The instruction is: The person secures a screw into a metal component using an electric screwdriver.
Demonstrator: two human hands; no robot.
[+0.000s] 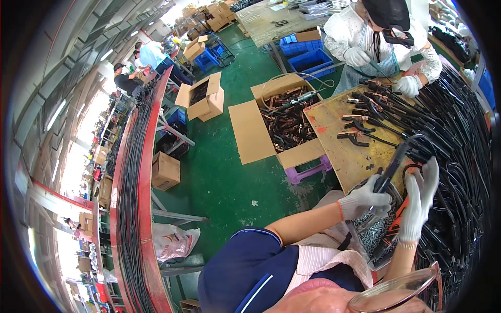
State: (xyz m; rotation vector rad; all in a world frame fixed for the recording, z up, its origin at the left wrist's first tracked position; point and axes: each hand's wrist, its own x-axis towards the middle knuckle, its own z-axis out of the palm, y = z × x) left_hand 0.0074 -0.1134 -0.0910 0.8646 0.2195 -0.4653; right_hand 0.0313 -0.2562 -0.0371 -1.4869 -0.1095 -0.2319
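Note:
My left hand (pixel 366 200), in a white glove, is closed round a black tubular handle (pixel 390 169) that tilts up and to the right. A thin black cable curves over from near the handle's upper end toward my right hand (pixel 420 195). That hand is gloved too, with its fingers pinched on a black cable (pixel 408 168). Below my hands is a bin of loose screws (pixel 371 241), and beside my right wrist lies something orange (pixel 396 221), partly hidden. Copper-jawed black clamps (pixel 360 124) lie on the worn yellow tabletop (pixel 334 151).
A person in white gloves (pixel 378 52) works across the table. Black cables (pixel 459 156) are heaped at the right. An open carton of clamps (pixel 292 122) rests on a purple stool (pixel 309 169). A red-edged bench (pixel 145 208) carrying long cables runs along the left.

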